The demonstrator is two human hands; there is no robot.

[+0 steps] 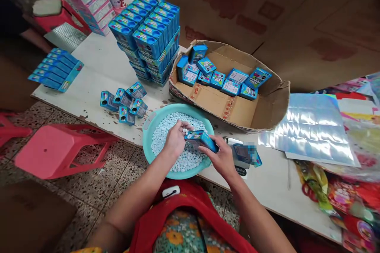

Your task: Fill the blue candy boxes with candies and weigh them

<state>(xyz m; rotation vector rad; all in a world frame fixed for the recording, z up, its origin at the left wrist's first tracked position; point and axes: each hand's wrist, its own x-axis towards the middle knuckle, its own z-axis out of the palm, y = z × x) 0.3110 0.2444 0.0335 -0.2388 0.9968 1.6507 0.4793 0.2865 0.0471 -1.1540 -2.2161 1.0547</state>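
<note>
Above a turquoise basin (147, 154) full of small pale-blue candies (162, 134), my right hand (222, 155) grips a small blue candy box (202, 140), tilted with its top towards the left. My left hand (175, 139) is at the top end of that box, fingers curled around a few of the candies. Whether they touch the opening I cannot tell. Just right of the basin, another blue box (245, 153) lies on what looks like a small scale (241, 170), partly hidden behind my right hand.
Behind the basin stands a cut-down carton (237, 106) with several blue boxes inside. Several loose boxes (126, 102) sit to the left, near tall stacks of packed trays (148, 39). One filled tray (57, 70) rests at the table's left edge. Shiny sheets (314, 126) and colourful bags lie right.
</note>
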